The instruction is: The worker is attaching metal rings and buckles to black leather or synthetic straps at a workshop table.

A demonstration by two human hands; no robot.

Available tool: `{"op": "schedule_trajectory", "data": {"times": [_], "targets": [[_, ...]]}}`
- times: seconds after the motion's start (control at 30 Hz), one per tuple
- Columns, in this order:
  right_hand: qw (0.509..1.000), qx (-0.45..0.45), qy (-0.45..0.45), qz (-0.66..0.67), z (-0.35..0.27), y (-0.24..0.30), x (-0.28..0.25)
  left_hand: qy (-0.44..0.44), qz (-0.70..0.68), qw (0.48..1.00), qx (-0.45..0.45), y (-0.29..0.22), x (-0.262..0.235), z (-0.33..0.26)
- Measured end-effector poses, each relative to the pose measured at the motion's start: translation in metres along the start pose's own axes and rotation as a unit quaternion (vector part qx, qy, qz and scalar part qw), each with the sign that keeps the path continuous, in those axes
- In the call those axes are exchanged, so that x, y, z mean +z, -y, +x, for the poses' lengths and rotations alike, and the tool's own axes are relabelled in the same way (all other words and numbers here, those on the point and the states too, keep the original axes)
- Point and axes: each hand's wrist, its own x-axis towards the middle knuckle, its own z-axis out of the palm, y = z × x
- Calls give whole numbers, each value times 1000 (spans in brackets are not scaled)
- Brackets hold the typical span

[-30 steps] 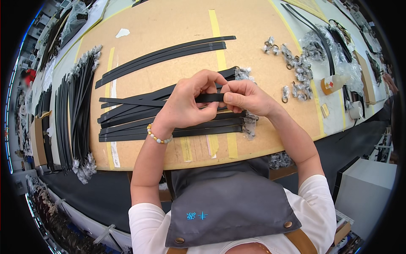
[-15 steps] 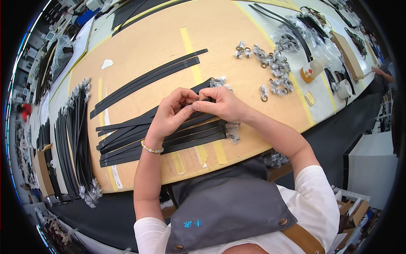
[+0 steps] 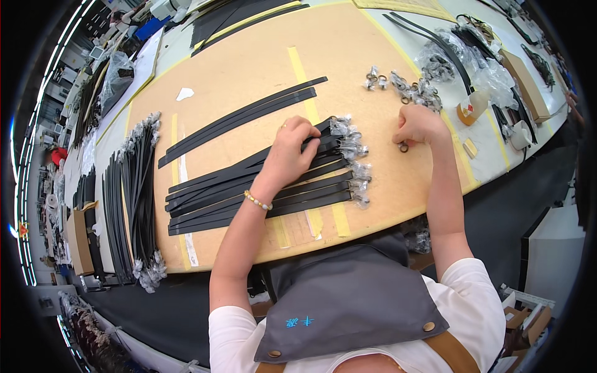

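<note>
counter [image 3: 236, 81]: tan board top, yellow tape lines running across it, pale surface beyond at the right and far edges.
side stock [image 3: 134, 193]: long row of black straps with wrapped metal ends, laid along the counter's left edge, well apart from both hands.
strap stack [image 3: 249, 186]: black straps lying flat in a fanned pile at centre, plastic-wrapped buckle ends [image 3: 354, 161] bunched at the pile's right end.
spare pair [image 3: 242, 118]: two black straps lying alone, diagonal, just beyond the stack, not touching it.
apron [image 3: 348, 298]: grey, with tan shoulder straps, at the lower edge; white sleeves either side.
left hand [image 3: 289, 152]: palm down on the top of the strap stack, grip half curled, fingers pressing the upper straps near their buckle ends. Beaded bracelet [image 3: 258, 200] on the wrist.
right hand [image 3: 420, 124]: on the bare board right of the stack, apart from it; grip clenched into a loose fist, fingertips at a small metal ring [image 3: 403, 147] on the board. Cannot tell whether the ring is pinched or only touched.
loose hardware [image 3: 410, 90]: scatter of wrapped metal rings and buckles just beyond the right hand.
bottle [image 3: 469, 112]: small, amber, right of the hardware, near clear plastic bags.
</note>
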Motion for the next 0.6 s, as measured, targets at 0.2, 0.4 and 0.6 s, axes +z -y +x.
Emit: {"op": "schedule_trajectory", "data": {"times": [0.2, 0.4, 0.6], "targets": [[975, -145, 33, 167, 23, 23, 26, -25, 145, 988, -46, 74, -13, 48], [846, -185, 30, 500, 40, 20, 31, 36, 84, 982, -165, 84, -11, 57], [745, -240, 154, 604, 44, 27, 44, 64, 104, 985, -123, 70, -12, 46]]}}
